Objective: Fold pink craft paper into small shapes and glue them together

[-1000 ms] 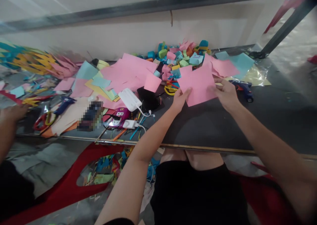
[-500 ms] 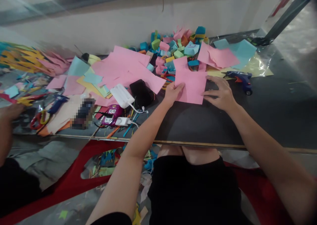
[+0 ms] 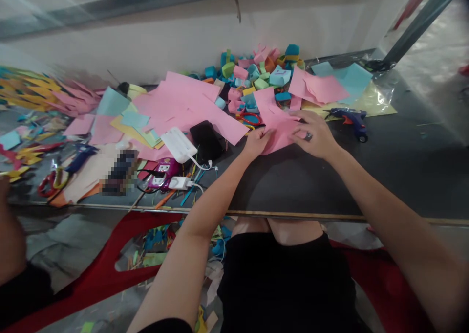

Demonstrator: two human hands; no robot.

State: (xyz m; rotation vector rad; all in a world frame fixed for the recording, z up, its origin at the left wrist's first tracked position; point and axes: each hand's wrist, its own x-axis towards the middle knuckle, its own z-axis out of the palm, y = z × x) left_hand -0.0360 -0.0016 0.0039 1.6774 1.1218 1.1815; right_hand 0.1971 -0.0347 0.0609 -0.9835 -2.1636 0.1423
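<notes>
A pink paper sheet (image 3: 275, 122) lies on the dark table (image 3: 330, 176), partly bent over on itself. My left hand (image 3: 258, 141) pinches its near left edge. My right hand (image 3: 314, 135) presses down on its right part with fingers curled over the paper. Both hands are close together over the sheet.
Left of my hands lie a black phone (image 3: 207, 140), a white power bank (image 3: 178, 144) with cables, and more pink sheets (image 3: 183, 105). A pile of folded coloured paper pieces (image 3: 256, 69) sits behind. A blue glue gun (image 3: 350, 119) lies right. Another person's arm (image 3: 10, 240) shows at far left.
The pink sheet, held up a second ago, was laid flat on the table. My hands have since drawn together over it, and the sheet now looks bent or folded.
</notes>
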